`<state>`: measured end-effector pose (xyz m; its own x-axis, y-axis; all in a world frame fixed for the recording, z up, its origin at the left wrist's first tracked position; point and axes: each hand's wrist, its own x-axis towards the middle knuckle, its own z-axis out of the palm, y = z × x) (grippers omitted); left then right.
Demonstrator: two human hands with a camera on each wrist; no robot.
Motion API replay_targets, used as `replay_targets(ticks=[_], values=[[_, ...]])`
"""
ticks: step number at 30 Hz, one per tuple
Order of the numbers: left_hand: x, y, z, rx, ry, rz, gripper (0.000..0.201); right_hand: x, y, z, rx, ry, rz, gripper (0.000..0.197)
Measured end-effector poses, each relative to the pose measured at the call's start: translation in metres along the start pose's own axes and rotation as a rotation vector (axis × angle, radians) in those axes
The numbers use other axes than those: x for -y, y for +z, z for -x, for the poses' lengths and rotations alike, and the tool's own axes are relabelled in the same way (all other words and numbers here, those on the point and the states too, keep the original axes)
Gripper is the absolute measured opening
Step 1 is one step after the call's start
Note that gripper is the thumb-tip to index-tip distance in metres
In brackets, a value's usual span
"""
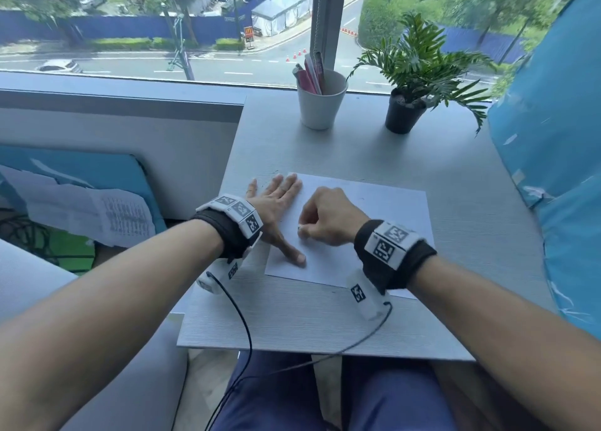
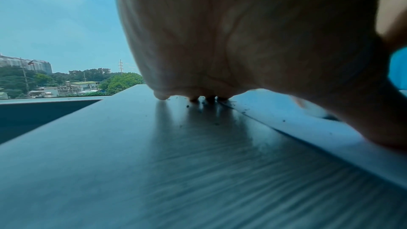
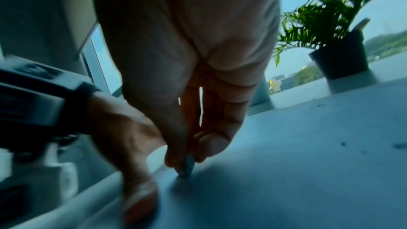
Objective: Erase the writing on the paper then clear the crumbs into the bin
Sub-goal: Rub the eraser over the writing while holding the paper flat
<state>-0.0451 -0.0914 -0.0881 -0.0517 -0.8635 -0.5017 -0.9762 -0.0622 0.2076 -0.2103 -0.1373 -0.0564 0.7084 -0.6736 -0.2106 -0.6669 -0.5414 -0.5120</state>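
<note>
The right hand [image 1: 328, 217] pinches a small eraser [image 3: 187, 166] between thumb and fingertips, its tip on the paper [image 1: 383, 209]. At nine o'clock the left hand [image 1: 276, 203] lies flat, fingers spread, pinning the sheet's edge. Short, firm strokes away from that hand should avoid creasing. Dark crumbs [image 2: 189, 106] dot the table [image 1: 325, 326]; no bin shows.

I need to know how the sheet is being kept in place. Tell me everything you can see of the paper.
The paper is one plain white sheet lying flat and slightly skewed on the grey table. The left hand presses flat on its left edge; the right hand pinches a small eraser against its surface. Dark crumbs dot it and the table beside it.
</note>
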Motion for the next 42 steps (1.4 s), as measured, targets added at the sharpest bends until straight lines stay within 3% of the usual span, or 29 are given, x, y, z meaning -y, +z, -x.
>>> replay_targets(ticks=[3, 8, 14, 18, 22, 29, 34, 39, 42], values=[[0.001, 0.002, 0.001, -0.015, 0.009, 0.006, 0.164, 0.002, -0.002, 0.001, 0.069, -0.032, 0.033, 0.008], [0.0, -0.001, 0.001, -0.001, 0.019, 0.002, 0.162, -0.002, -0.015, -0.034, -0.132, 0.062, 0.014, 0.012], [0.001, 0.003, 0.001, -0.022, 0.015, -0.009, 0.163, 0.003, 0.009, 0.011, 0.054, -0.057, 0.035, 0.006], [-0.004, 0.0, 0.004, -0.023, 0.005, -0.047, 0.162, -0.009, 0.004, -0.004, -0.08, 0.008, -0.014, 0.009], [-0.007, -0.001, 0.011, -0.12, 0.037, -0.167, 0.155, -0.013, 0.0, -0.015, -0.094, 0.042, -0.008, 0.01], [-0.01, 0.012, 0.019, -0.043, 0.008, -0.13, 0.148, -0.011, 0.008, -0.003, -0.139, 0.047, -0.019, 0.01], [-0.013, 0.01, 0.021, -0.027, -0.009, -0.143, 0.151, 0.004, 0.015, 0.02, 0.061, -0.055, 0.018, 0.008], [-0.015, 0.006, 0.023, 0.001, -0.017, -0.13, 0.149, 0.001, -0.001, -0.008, -0.146, 0.046, -0.003, 0.01], [-0.014, 0.009, 0.02, -0.003, -0.022, -0.142, 0.151, 0.006, 0.012, 0.008, -0.068, -0.007, 0.012, 0.01]])
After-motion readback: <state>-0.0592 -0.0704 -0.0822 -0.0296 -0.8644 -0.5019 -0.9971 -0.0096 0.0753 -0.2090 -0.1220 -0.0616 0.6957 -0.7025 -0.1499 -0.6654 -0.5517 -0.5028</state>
